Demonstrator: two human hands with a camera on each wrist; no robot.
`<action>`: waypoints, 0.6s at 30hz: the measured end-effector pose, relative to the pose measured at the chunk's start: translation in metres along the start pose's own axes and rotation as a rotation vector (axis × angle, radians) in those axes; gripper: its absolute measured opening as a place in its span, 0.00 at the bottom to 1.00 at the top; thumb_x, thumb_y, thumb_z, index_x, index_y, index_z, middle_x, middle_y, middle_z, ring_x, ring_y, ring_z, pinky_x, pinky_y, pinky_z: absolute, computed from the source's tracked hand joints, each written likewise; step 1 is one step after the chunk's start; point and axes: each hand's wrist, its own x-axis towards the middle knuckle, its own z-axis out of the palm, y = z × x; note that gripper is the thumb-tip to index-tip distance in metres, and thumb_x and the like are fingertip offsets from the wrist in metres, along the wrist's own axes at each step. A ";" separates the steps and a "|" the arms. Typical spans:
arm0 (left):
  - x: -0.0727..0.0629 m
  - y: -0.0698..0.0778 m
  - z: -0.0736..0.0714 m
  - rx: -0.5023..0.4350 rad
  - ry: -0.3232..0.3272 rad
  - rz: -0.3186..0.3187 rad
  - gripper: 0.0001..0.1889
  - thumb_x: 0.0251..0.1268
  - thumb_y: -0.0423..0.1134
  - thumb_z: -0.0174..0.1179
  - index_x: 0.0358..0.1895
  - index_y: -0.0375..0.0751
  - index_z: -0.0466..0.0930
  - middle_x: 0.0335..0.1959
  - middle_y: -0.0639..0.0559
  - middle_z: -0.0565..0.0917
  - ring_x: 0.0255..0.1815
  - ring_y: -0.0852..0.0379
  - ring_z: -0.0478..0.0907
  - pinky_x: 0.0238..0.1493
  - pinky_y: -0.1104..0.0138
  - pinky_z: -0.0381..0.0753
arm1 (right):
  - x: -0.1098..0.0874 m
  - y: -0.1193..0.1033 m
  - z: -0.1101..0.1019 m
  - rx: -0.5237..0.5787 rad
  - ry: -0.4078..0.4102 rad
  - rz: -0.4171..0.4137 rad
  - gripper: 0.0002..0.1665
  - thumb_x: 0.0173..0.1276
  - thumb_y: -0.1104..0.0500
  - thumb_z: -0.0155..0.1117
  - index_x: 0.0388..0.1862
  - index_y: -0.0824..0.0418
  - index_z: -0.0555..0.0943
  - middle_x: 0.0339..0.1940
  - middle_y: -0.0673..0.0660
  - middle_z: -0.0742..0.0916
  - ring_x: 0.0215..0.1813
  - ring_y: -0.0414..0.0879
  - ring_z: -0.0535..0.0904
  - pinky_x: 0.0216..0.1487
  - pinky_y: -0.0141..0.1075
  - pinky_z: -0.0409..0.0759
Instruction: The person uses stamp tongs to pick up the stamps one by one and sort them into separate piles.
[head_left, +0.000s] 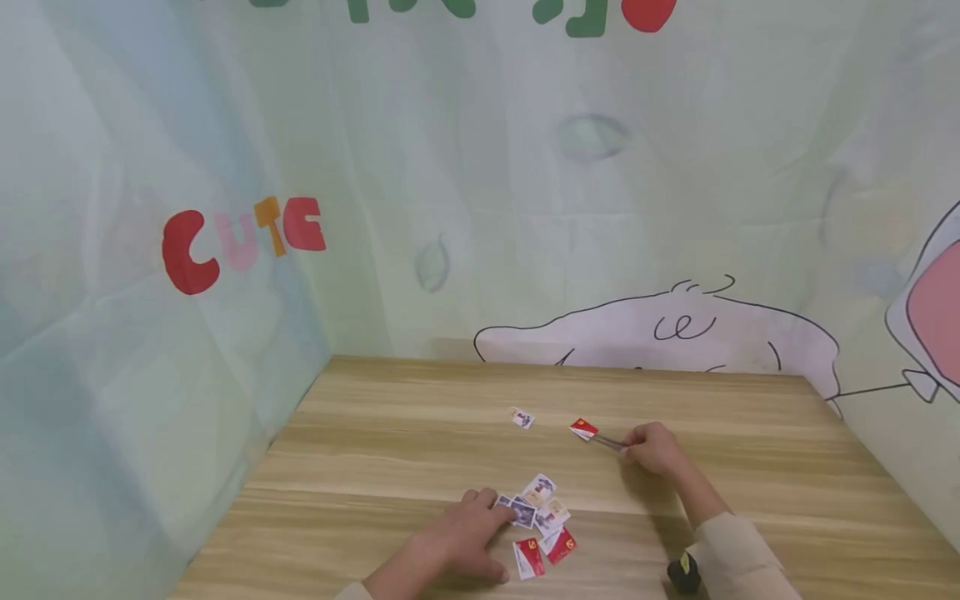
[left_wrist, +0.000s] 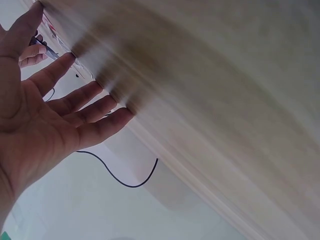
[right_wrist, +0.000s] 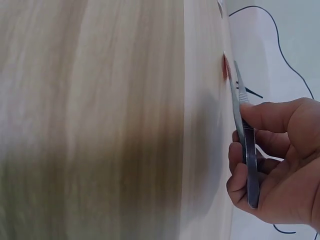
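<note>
In the head view my right hand [head_left: 654,450] holds metal tweezers [head_left: 611,442], with their tips at a small red and white stamp [head_left: 584,429] on the far part of the table. The right wrist view shows the tweezers [right_wrist: 251,167] pinched between thumb and fingers, their two arms apart toward the tips. My left hand [head_left: 467,533] rests its fingertips on the table, fingers spread and nearly straight. Its index finger touches a dark blue picture stamp [head_left: 522,513] in a loose, overlapping group. Two red and white stamps [head_left: 529,559] lie at that group's near side.
A single picture stamp [head_left: 522,418] lies apart near the back of the wooden table [head_left: 360,450]. A small black object [head_left: 683,573] sits by the right sleeve [head_left: 738,558]. Printed cloth [head_left: 480,183] hangs behind the table and along its left side.
</note>
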 end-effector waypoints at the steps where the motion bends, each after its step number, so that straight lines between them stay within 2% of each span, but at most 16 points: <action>1: 0.000 0.000 0.000 -0.002 0.003 0.000 0.38 0.36 0.55 0.71 0.59 0.54 0.74 0.52 0.52 0.72 0.50 0.54 0.68 0.49 0.57 0.73 | 0.000 0.000 0.001 -0.001 -0.003 -0.015 0.05 0.49 0.68 0.64 0.28 0.69 0.81 0.24 0.53 0.80 0.29 0.47 0.72 0.31 0.38 0.70; 5: 0.000 -0.001 0.000 0.003 0.015 0.014 0.38 0.36 0.55 0.71 0.59 0.54 0.74 0.52 0.52 0.72 0.50 0.54 0.68 0.49 0.57 0.73 | -0.001 -0.004 0.002 -0.005 -0.022 -0.036 0.04 0.49 0.68 0.64 0.26 0.67 0.81 0.22 0.51 0.79 0.28 0.46 0.71 0.30 0.37 0.69; 11: 0.000 -0.002 0.000 0.013 0.017 0.031 0.38 0.36 0.54 0.71 0.59 0.52 0.74 0.50 0.52 0.72 0.48 0.55 0.68 0.47 0.59 0.74 | -0.003 -0.009 0.001 0.038 -0.068 -0.005 0.04 0.52 0.69 0.63 0.28 0.70 0.81 0.23 0.52 0.79 0.28 0.46 0.71 0.28 0.37 0.70; 18: 0.000 -0.001 -0.001 0.012 0.002 0.020 0.38 0.36 0.55 0.71 0.59 0.53 0.74 0.51 0.52 0.72 0.49 0.55 0.68 0.48 0.59 0.73 | -0.004 -0.008 0.003 0.093 -0.089 0.018 0.04 0.55 0.69 0.61 0.28 0.71 0.81 0.22 0.53 0.78 0.25 0.46 0.70 0.25 0.35 0.70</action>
